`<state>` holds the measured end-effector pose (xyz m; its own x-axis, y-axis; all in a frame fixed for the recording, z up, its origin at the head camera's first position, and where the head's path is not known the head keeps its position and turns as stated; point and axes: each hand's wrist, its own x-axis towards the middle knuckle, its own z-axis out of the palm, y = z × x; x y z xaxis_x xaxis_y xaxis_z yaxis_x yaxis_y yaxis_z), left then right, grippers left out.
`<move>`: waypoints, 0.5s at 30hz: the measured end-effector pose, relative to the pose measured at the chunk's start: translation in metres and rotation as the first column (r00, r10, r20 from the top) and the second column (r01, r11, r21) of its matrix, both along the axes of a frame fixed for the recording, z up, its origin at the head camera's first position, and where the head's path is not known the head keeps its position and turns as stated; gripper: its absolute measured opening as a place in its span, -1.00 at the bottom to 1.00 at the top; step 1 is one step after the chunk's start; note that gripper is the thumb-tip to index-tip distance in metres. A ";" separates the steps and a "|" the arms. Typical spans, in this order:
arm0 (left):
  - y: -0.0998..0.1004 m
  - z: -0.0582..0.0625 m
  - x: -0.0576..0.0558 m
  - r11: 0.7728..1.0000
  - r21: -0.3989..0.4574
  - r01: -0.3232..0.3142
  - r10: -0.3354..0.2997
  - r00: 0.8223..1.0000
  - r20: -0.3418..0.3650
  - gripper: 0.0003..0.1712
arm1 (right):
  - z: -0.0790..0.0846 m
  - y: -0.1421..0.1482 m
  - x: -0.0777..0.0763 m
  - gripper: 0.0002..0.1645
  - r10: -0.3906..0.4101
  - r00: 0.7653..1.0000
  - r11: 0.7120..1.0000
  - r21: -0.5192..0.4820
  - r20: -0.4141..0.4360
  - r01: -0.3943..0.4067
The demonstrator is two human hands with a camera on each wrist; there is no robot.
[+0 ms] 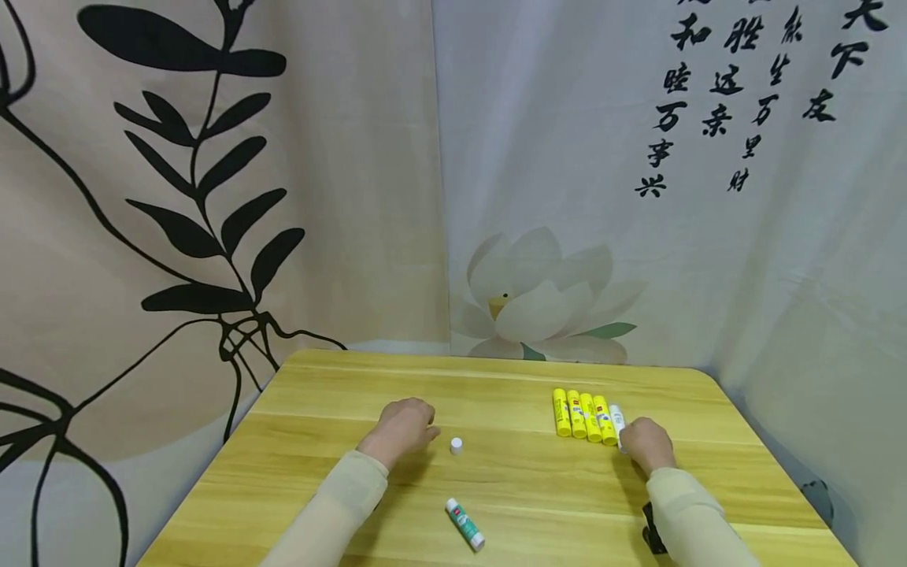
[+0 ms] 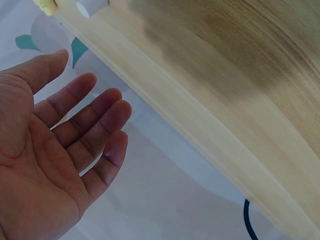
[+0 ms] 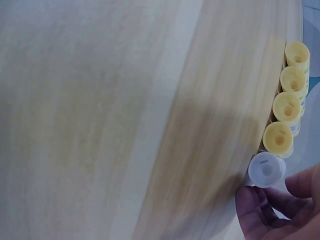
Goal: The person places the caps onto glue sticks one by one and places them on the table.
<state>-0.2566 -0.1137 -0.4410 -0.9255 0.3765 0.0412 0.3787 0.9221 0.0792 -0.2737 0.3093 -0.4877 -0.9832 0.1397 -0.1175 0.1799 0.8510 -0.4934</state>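
Note:
My right hand [image 1: 648, 446] holds a white glue stick [image 3: 266, 170] at the right end of a row of several yellow glue sticks [image 1: 581, 415]. In the right wrist view its thumb and fingers are at the white tube's side, and the yellow sticks [image 3: 278, 139] line up beyond it, ends toward the camera. My left hand [image 1: 401, 431] is over the table, palm up to its wrist camera, fingers loosely bent and holding nothing. Just right of it a small white cap [image 1: 456, 446] stands on the table. Nearer the front lies a teal and white glue stick [image 1: 464, 524].
The wooden table [image 1: 319, 441] has rounded back corners. Behind it hangs a cloth backdrop [image 1: 368, 197] with printed leaves, a lotus and writing. A black device [image 1: 652, 529] shows beneath my right sleeve [image 1: 697, 516].

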 end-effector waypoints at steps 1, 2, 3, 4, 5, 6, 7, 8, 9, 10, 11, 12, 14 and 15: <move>0.000 0.000 0.000 1.000 -0.002 0.003 -0.003 1.000 -0.004 -0.75 | 0.000 0.000 0.000 -0.63 0.002 1.000 1.000 0.004 0.002 -0.002; -0.001 -0.001 -0.001 1.000 -0.001 0.005 -0.005 1.000 -0.006 -0.75 | 0.001 0.000 0.000 -0.62 0.005 1.000 1.000 0.008 0.002 -0.005; -0.001 -0.001 -0.001 1.000 -0.002 0.006 -0.006 1.000 -0.005 -0.75 | 0.001 -0.001 0.000 -0.61 0.007 1.000 1.000 0.013 0.004 -0.007; -0.001 -0.001 -0.001 1.000 -0.002 0.004 -0.004 1.000 -0.004 -0.75 | 0.001 -0.001 0.000 -0.59 0.010 1.000 1.000 0.017 0.005 -0.010; -0.001 -0.001 -0.001 1.000 -0.001 0.004 -0.004 1.000 -0.003 -0.74 | 0.001 -0.001 0.001 -0.58 0.012 1.000 1.000 0.020 0.008 -0.013; -0.001 -0.001 -0.001 1.000 0.002 0.004 -0.004 1.000 0.000 -0.75 | 0.001 -0.001 0.001 -0.57 0.014 1.000 1.000 0.022 0.011 -0.014; -0.002 -0.001 -0.001 1.000 0.004 0.005 -0.005 1.000 -0.002 -0.75 | 0.002 -0.001 0.002 -0.57 0.015 1.000 1.000 0.026 0.012 -0.015; -0.002 -0.001 -0.001 1.000 0.005 0.004 -0.004 1.000 0.000 -0.75 | 0.002 -0.002 0.002 -0.56 0.015 1.000 1.000 0.027 0.014 -0.016; -0.002 -0.002 -0.001 1.000 0.007 0.003 -0.003 1.000 0.002 -0.75 | 0.002 -0.002 0.003 -0.55 0.017 1.000 0.999 0.029 0.013 -0.018; -0.002 -0.002 -0.002 1.000 0.006 0.003 -0.003 1.000 -0.001 -0.75 | 0.002 -0.003 0.004 -0.55 0.017 1.000 0.999 0.029 0.012 -0.017; -0.002 -0.003 -0.002 1.000 0.009 0.003 -0.003 1.000 -0.003 -0.75 | 0.003 -0.003 0.006 -0.55 0.018 1.000 0.999 0.030 0.009 -0.019; -0.003 -0.003 -0.002 1.000 0.008 0.003 -0.003 1.000 -0.004 -0.75 | 0.003 -0.004 0.007 -0.55 0.017 1.000 0.999 0.027 0.007 -0.017; -0.003 -0.005 -0.001 1.000 0.003 0.001 -0.001 1.000 -0.009 -0.75 | 0.004 -0.006 0.010 -0.56 0.017 1.000 1.000 0.020 0.001 -0.017; -0.004 -0.005 -0.001 1.000 0.002 0.002 -0.002 1.000 -0.013 -0.75 | 0.005 -0.007 0.011 -0.56 0.018 1.000 1.000 0.019 -0.003 -0.018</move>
